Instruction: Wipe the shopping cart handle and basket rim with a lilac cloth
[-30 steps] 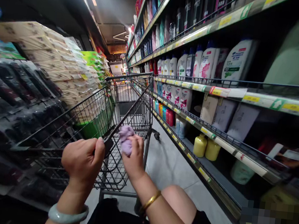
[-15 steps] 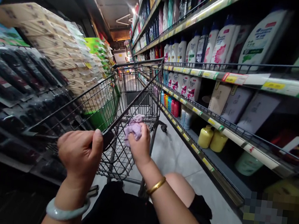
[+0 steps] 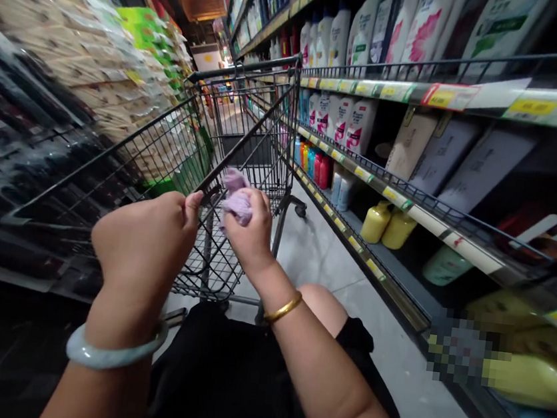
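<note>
A wire shopping cart (image 3: 247, 131) stands in front of me, tilted in view. My left hand (image 3: 147, 241), with a pale bangle at the wrist, is closed at the near corner of the cart's top rim. The fingers curl away from view, and the thumb lies against the dark rim. My right hand (image 3: 252, 229), with a gold bangle, is wrapped round a crumpled light purple cloth (image 3: 238, 206). That cloth is just right of my left hand, beside the cart's dark bar.
On the right, shelves (image 3: 404, 203) hold shampoo bottles (image 3: 361, 126), boxes and yellow jars (image 3: 375, 221). Stacked tissue packs (image 3: 77, 32) and dark packaged goods rise on the left. The grey floor (image 3: 325, 241) shows between cart and shelves.
The view has tipped down and shifted, so cart and shelves sit higher. My left hand has turned, showing more of its back. The cloth has moved nearer to my left hand.
</note>
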`<state>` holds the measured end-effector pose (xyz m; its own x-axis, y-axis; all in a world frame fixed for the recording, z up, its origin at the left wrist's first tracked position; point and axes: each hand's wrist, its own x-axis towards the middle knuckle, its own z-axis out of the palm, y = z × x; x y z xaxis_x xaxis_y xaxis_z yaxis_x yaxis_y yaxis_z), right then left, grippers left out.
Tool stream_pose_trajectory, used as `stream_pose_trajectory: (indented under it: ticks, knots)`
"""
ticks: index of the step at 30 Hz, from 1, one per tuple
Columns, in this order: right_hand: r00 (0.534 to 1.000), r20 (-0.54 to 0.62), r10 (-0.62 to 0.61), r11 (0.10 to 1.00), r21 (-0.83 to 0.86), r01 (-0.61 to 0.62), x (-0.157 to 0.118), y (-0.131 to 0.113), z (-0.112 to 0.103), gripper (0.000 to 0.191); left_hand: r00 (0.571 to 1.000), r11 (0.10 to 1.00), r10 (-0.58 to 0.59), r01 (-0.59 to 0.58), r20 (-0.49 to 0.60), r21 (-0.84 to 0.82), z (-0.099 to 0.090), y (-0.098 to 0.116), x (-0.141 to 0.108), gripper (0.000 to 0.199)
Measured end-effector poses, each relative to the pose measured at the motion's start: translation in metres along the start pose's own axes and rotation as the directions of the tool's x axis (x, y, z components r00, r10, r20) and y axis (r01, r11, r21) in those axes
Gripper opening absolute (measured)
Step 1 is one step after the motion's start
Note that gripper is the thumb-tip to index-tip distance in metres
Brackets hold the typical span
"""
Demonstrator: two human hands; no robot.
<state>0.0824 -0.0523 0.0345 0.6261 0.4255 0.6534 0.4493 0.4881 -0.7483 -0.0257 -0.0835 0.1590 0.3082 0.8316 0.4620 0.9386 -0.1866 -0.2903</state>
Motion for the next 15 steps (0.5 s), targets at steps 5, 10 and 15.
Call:
stream_pose_trajectory:
  ticks: [5,10,15]
  knots:
    - [0.978,0.042,-0.204,0.978,0.055,0.201,0.0,0.0,0.0,0.035,0.999,0.999,0.009,-0.007,-0.042,0.042,0.006,-0.002,-0.007,0.064]
    - [0.96,-0.141,0.241,0.97,-0.003,-0.244,-0.007,0.022,0.005,0.032,0.999,0.999,0.007,-0.004,-0.053,0.052,0.005,-0.003,-0.011,0.068]
    - [0.981,-0.037,-0.191,0.964,0.179,0.195,0.001,-0.017,-0.006,0.039,0.997,0.999,0.02,-0.017,-0.077,0.044,0.008,-0.009,-0.015,0.062]
